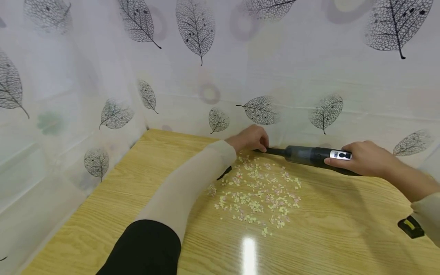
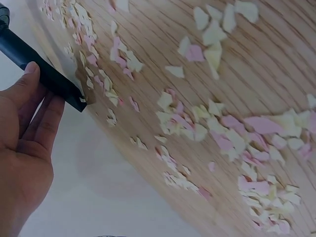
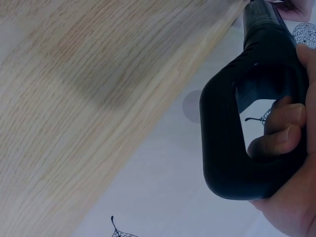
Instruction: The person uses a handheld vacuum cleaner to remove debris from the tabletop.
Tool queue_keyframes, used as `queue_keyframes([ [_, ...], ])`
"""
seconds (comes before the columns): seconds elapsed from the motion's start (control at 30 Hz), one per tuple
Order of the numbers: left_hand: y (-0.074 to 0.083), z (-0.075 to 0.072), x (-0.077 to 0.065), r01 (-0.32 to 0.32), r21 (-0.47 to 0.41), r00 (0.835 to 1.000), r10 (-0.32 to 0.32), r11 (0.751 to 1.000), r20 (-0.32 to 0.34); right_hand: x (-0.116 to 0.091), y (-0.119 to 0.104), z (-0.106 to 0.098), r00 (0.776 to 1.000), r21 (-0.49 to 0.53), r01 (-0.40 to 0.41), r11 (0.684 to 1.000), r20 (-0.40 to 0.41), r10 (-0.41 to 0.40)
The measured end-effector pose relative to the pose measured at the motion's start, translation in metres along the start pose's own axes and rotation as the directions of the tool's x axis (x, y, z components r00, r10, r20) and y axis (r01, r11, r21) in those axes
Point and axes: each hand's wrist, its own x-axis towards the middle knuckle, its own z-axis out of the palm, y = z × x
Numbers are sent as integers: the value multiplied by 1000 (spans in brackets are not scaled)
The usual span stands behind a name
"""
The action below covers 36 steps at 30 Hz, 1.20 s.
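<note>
My right hand (image 1: 369, 158) grips the handle of a black handheld vacuum cleaner (image 1: 299, 154) near the table's back edge. In the right wrist view, its fingers curl through the loop handle (image 3: 217, 143). At the other end, my left hand (image 1: 252, 138) pinches the narrow black nozzle (image 2: 47, 71) between thumb and fingers. The nozzle tip lies low at the table edge, beside small paper scraps (image 2: 264, 124). Pale yellow and pink, these scraps are scattered over the middle of the table, in front of the vacuum. My left forearm hides part of the tabletop.
The wood-grain table (image 1: 137, 168) meets a white sheet (image 1: 292, 68) with a leaf print along its back and left sides. A dark strap (image 1: 225, 173) shows at the left wrist, and a black and yellow device (image 1: 411, 226) is at the right sleeve.
</note>
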Motion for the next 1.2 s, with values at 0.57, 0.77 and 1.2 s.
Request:
queue_keyframes([
  [0.57,-15,-6,-16,15,-13,1000,-15,1000,0,14,-15,-1,1000,15,27,1000,10,-27],
  [0.77,-16,-6,-25,40,-37,999,-40,998,-3,20,-17,-2,999,11,42,999,23,-42],
  [1.2,-20,-6,-34,64,0,998,-64,998,-7,38,-17,-10,997,-77,64,995,45,-61],
])
